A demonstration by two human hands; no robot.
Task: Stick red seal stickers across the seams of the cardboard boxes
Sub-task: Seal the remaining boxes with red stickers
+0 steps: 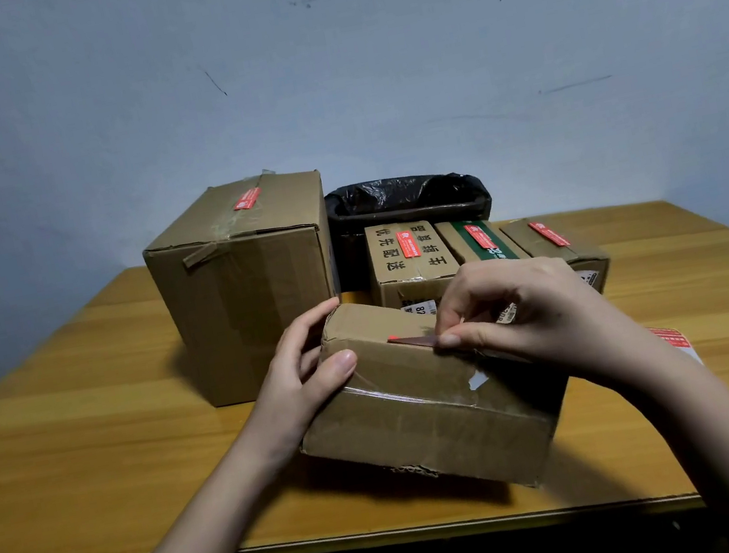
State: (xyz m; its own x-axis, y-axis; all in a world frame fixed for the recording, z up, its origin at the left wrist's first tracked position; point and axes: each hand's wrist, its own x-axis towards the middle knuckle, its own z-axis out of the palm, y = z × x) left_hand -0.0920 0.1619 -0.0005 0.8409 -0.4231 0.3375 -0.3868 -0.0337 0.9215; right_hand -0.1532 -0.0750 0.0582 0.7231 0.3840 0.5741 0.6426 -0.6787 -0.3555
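Right hand (513,318) pinches the near end of a red seal sticker (413,341) between thumb and forefinger. Its long axis runs left from the fingertips along the top of the tilted front box (424,407); far end appears to touch the cardboard. Left hand (307,376) grips the box's left end, steadying. Right hand nearer the sticker.

five cardboard boxes (424,407), five red seal stickers (409,243), one black-lined bin (407,200), two hands (303,379)
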